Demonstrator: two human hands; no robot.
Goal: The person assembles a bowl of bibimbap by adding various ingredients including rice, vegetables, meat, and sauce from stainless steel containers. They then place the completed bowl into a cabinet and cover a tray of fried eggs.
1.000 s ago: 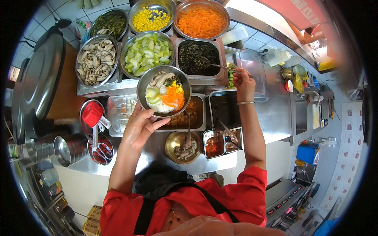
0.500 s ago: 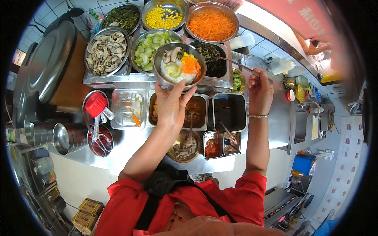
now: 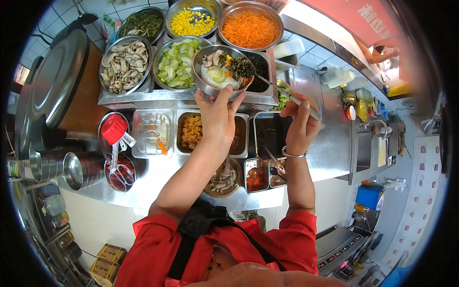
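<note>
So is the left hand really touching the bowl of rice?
Touching. The head view shows it: the left hand holds the bowl of rice from its near side, fingers against the outer wall with no gap.

A heap of dark chopped greens [image 3: 243, 67] is burying the tip of a long-handled metal spoon [image 3: 267, 82]. A round stainless-steel bowl [image 3: 201, 87] is hiding some of the left hand [image 3: 217, 112]'s fingers, so its grip underneath is not fully showing; the bowl is also blocking part of a rectangular steel tray of dark greens [image 3: 272, 67] behind it. The left forearm [image 3: 193, 165] is covering the middle of a rectangular steel tray of brown food [image 3: 177, 129] and part of a round brass-coloured bowl of sliced mushrooms [image 3: 221, 195]. The upper edge is clipping a steel bowl of yellow corn [image 3: 215, 12]. At upper right, a person's bare arm [image 3: 382, 56] is blurring beneath a red banner [image 3: 356, 21], the rest of them hidden. Lettering on stacked brown cardboard boxes [image 3: 107, 263] is appearing too small to read.
</note>
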